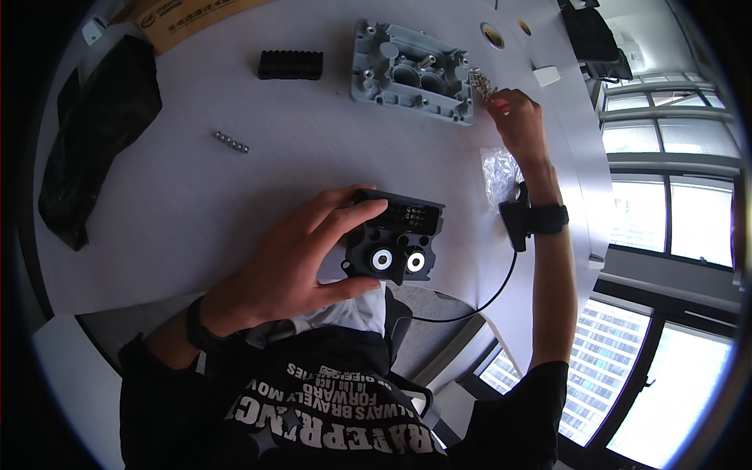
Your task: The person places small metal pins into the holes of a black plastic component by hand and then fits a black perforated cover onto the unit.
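Observation:
My left hand grips a black plastic housing at the table's near edge, thumb below and fingers over its top left. Two round openings with bright white rings show on the housing, and a recess above them holds several small metal pins. Farther off to the right, my right hand reaches to a pile of small shiny metal pieces. Its fingers are pinched together at the pile's edge; what they hold, if anything, is hidden. Left of that pile lies a grey cast metal housing with two round bores.
A black ribbed block and a short row of metal pieces lie on the white table. A black bag and a brown cardboard box are at the left. A clear plastic bag lies near my right wrist, whose strapped device trails a black cable.

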`<state>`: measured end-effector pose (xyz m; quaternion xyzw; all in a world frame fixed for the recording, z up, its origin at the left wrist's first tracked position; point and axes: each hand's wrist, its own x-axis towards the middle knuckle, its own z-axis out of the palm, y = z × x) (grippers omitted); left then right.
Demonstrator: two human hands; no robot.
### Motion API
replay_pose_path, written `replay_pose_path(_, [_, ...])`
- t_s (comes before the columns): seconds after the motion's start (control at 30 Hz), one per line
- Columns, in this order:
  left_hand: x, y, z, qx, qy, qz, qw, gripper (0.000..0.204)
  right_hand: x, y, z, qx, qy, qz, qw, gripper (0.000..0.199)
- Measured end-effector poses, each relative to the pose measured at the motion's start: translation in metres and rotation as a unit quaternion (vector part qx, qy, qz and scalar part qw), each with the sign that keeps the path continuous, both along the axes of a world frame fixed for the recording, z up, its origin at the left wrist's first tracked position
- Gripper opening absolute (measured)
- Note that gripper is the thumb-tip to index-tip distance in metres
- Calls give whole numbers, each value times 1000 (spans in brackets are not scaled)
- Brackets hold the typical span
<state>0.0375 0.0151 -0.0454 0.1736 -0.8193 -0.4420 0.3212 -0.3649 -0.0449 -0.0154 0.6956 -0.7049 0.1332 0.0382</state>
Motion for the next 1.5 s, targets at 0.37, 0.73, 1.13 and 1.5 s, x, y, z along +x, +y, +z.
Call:
replay_pose_path(0.37, [-3, -2, 5, 16, 4, -7, 1000, 79, -2, 8, 9, -88, 64, 59, 992, 8])
replay_pose_path(0.73, [-3, -3, 1, 14, 8, 4, 1000, 78, 154, 130, 80, -122, -212, 140, 959, 12])
replay_pose_path(1.13, [-2, -1, 6, 0, 10, -1, 1000, 81, 173, 135, 43, -46, -198, 100, 974, 18])
replay_pose_path(1.5, [-2, -5, 6, -9, 2, -5, 1000, 80, 155, 129, 61, -67, -164, 100, 979, 17])
